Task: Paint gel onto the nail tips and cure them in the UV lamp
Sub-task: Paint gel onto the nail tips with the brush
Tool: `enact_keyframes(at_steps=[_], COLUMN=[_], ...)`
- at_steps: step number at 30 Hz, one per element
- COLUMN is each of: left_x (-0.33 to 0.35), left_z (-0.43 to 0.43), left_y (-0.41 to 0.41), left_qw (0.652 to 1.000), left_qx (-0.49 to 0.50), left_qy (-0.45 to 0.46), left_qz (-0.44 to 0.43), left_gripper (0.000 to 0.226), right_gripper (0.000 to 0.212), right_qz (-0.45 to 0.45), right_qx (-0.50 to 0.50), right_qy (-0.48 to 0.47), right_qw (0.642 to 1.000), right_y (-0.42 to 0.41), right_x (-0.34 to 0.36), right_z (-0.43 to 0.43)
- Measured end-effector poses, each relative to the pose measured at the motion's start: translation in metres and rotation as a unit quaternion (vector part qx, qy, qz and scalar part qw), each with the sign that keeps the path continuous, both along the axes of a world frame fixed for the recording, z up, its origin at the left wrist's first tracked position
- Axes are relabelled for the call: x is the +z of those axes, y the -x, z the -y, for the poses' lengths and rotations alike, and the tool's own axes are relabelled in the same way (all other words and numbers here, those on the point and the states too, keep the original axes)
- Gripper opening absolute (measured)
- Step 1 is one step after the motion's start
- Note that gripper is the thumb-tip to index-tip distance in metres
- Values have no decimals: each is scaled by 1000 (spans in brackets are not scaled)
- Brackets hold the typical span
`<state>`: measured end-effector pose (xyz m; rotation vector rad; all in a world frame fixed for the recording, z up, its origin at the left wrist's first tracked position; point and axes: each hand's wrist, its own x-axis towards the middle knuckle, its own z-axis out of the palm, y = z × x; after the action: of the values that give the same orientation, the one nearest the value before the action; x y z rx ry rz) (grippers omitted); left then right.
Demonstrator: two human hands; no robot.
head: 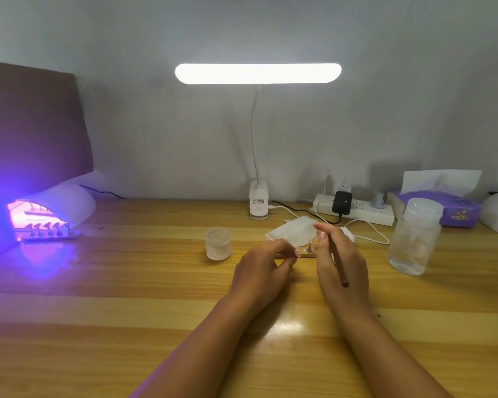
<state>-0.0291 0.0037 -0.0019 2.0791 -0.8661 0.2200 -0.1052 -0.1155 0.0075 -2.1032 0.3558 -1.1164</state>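
Observation:
My right hand [339,259] grips a thin dark brush [339,265], its tip pointing down at a nail tip [309,248] on a narrow wooden holder strip [306,255]. My left hand [266,262] pinches the left part of that strip, fingers curled, and hides most of it. At the far left the UV lamp [52,208] glows purple. A second strip with several nail tips [51,231] sits in its mouth. A small open gel jar [218,244] stands left of my hands.
The wooden desk [127,311] carries a clear plastic bottle [414,237] at right, a tissue box [443,208], a power strip [357,209] with cables, a clip-on desk light [258,202], and a white wipe [293,231] behind my hands. A brown board [32,124] leans at left.

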Motion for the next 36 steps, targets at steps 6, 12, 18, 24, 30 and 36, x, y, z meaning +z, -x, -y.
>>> enact_keyframes(at_steps=[6, 12, 18, 24, 30, 36], left_x=[1, 2, 3, 3, 0, 2], left_z=[2, 2, 2, 2, -1, -3], left_y=[0, 2, 4, 1, -12, -13], left_qw=[1000, 1000, 999, 988, 980, 980], left_qx=[4, 10, 22, 151, 169, 143], left_qy=[11, 16, 16, 34, -51, -109], left_qz=[-11, 3, 24, 16, -96, -83], left_gripper=[11, 14, 12, 29, 47, 42], right_gripper=[24, 26, 26, 26, 27, 26], right_qz=[-59, -78, -60, -41, -40, -67], right_qx=[59, 53, 46, 4, -14, -32], right_qy=[24, 84, 68, 41, 26, 143], right_qw=[996, 992, 995, 998, 999, 987], right_y=[-5, -6, -6, -7, -8, -8], right_x=[-2, -2, 0, -2, -4, -4], right_z=[-2, -5, -4, 4, 9, 4])
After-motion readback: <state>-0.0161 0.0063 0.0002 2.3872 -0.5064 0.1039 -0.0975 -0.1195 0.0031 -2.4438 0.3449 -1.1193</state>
